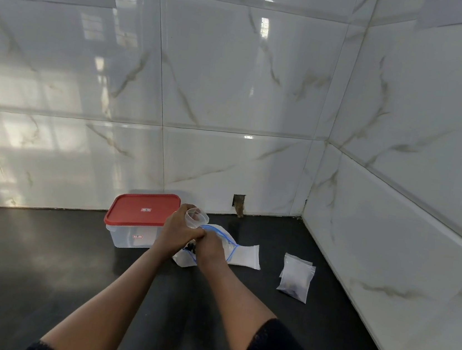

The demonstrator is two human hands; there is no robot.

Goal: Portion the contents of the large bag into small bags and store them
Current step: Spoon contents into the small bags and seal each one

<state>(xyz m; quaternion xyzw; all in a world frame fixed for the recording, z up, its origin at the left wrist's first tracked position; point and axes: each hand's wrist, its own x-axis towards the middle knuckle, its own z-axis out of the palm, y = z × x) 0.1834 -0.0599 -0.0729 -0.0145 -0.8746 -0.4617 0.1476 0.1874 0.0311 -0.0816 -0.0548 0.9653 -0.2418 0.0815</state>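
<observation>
My left hand point(180, 231) grips a small clear plastic cup point(196, 218), tilted over the mouth of the large zip bag. That large bag point(223, 239) has a blue zip line and lies on the black counter. My right hand point(210, 246) holds its opening, fingers curled on the plastic. Dark contents point(190, 247) show at the bag's near end under my hands. A stack of empty small bags point(246, 255) lies partly under the large bag. Two filled small bags point(295, 277) lie to the right, dark material at their bottoms.
A clear storage box with a closed red lid point(142, 209) stands just left of my hands against the tiled wall. White marble tile walls meet in a corner at the right. The black counter point(38, 267) stretches to the left and toward me.
</observation>
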